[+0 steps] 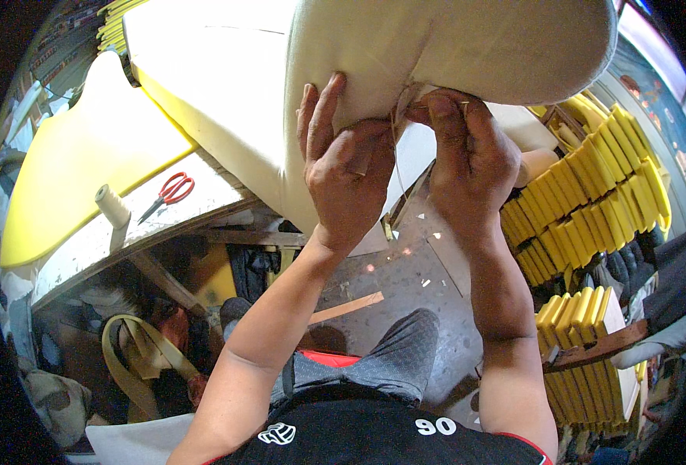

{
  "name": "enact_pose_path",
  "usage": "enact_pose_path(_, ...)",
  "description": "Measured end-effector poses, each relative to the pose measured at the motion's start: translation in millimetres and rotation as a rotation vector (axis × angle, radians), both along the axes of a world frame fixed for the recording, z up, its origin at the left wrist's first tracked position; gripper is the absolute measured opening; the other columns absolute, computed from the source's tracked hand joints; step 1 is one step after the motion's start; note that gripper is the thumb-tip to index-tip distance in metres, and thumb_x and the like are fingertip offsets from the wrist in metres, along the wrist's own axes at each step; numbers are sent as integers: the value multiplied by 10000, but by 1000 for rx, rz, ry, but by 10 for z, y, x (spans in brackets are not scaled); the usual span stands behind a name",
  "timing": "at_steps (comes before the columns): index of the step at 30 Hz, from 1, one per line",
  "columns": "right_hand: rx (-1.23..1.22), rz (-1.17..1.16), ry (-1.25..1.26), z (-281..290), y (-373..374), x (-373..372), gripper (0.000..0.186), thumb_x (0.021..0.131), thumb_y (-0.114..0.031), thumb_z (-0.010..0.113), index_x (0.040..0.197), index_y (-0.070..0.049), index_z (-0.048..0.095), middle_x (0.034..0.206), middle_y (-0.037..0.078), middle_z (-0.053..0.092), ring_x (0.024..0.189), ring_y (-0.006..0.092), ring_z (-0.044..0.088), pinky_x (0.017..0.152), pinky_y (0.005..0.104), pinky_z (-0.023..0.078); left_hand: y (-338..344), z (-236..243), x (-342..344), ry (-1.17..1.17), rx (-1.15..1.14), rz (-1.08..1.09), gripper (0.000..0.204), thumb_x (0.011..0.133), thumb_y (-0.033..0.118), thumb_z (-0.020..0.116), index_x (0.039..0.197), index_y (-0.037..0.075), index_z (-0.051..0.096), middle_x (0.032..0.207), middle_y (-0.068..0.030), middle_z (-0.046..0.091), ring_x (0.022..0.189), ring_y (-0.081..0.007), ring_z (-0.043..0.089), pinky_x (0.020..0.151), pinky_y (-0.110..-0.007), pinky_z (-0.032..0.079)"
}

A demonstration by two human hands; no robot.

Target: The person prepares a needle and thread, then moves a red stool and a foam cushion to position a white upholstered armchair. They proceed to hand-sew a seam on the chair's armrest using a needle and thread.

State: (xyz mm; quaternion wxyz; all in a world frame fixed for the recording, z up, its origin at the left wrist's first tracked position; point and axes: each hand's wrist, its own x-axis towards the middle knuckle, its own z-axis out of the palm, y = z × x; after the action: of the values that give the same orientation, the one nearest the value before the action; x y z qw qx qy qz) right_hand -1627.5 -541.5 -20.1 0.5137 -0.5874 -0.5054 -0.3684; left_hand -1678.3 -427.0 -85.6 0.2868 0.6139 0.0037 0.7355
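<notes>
A large cream fabric-covered padded piece, with a rounded end, fills the upper middle. A seam line runs down it to a gathered edge where both hands meet. My left hand pinches the cover's lower edge with thumb and forefinger; its other fingers rest on the padded side. Close by on the right, my right hand is closed, with a thin, pale needle-like piece between thumb and fingers. A pale thread hangs down between the hands. The exact grip at the seam is partly hidden by the fingers.
On the worktable at left lie red-handled scissors beside an upright thread spool. A yellow foam sheet lies behind them. Stacked yellow foam pieces stand at right. A wooden strip and scraps litter the floor.
</notes>
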Motion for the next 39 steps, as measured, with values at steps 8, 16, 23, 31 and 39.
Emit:
enact_pose_path(8,-70,-123,-197,128,-23,-138,95,874,-22,684,969,-30,679,870,173,702,760,337,702,650,376,543,-4,18,13,-38,34,9,74,780,46,738,850,67,722,1446,-161,513,1399,-443,367,1147,-494,316)
enact_pose_path(16,-233,-104,1,190,-30,-171,116,970,-84,627,962,20,680,794,100,707,745,147,681,685,289,533,-85,48,-56,-9,17,4,80,781,52,740,858,65,721,1425,-176,526,1392,-442,377,1148,-507,306)
enact_pose_path(23,-92,-38,43,74,-2,-187,143,962,-92,641,1053,7,690,796,86,708,758,127,683,697,264,540,-16,-4,-87,-3,41,59,56,814,67,711,869,63,702,1394,-165,550,1362,-398,437,1146,-524,297)
enact_pose_path(31,27,513,704,-215,-303,-407,409,976,-77,602,1353,46,501,843,126,653,638,167,634,607,289,547,-29,-163,-194,72,18,66,58,863,74,649,890,32,679,1300,-168,594,1320,-392,479,1141,-530,304)
enact_pose_path(39,115,760,830,-329,-690,-573,441,964,-93,620,1355,54,479,861,172,665,523,171,596,489,281,511,-141,-168,-285,73,-67,-36,114,847,-35,657,952,9,656,1219,-170,626,1150,-313,586,1009,-402,446)
